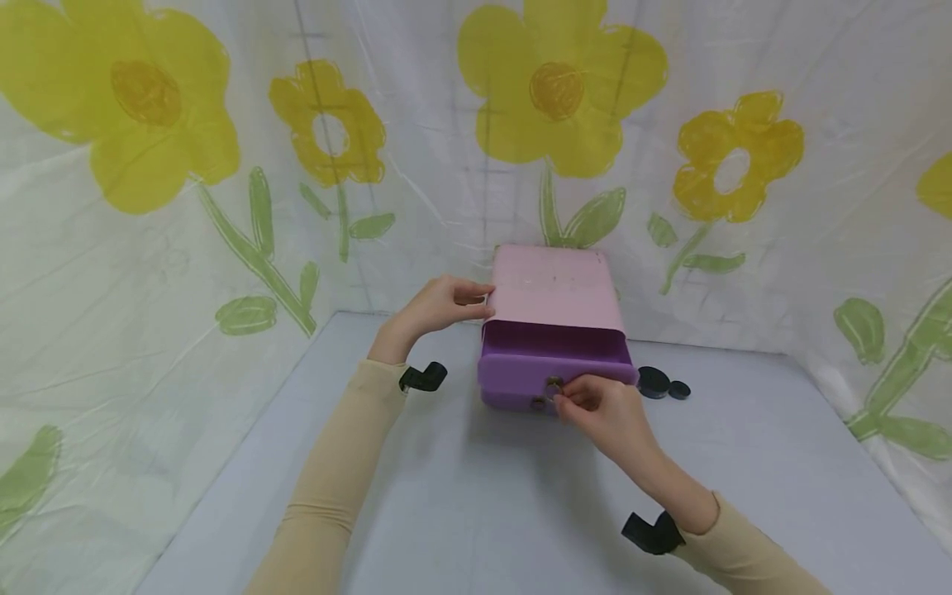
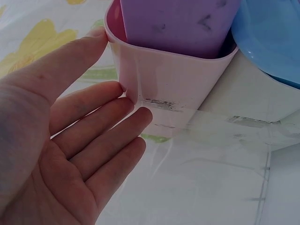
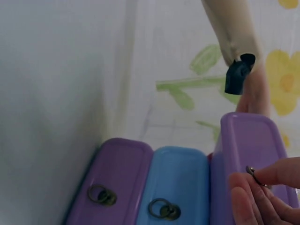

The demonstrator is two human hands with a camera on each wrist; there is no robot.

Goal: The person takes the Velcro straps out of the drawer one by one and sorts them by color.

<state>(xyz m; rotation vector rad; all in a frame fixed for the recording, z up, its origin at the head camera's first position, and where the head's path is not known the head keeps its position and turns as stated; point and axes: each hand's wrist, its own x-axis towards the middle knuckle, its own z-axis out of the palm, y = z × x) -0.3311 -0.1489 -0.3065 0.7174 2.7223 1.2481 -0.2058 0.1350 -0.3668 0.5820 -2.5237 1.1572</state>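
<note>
A small drawer unit with a pink top [image 1: 554, 285] stands near the back of the table, its top purple drawer [image 1: 513, 376] slid partly out. My right hand [image 1: 613, 413] pinches that drawer's ring pull [image 3: 251, 171] between thumb and fingers. Against the left side of the pink casing [image 2: 154, 75] rests my left hand [image 1: 439, 306], thumb and fingertips touching it, fingers extended. The right wrist view shows a blue drawer [image 3: 180, 176] and another purple drawer [image 3: 123, 164], each with a ring pull, in line with the pulled one.
Two black discs [image 1: 654, 383] of different size lie right of the unit. Behind the pale table [image 1: 461, 512] hangs a sheet [image 1: 416, 99] with yellow flowers. Black bands [image 1: 424, 378] sit at both wrists. A white casing [image 2: 248, 89] adjoins the pink one.
</note>
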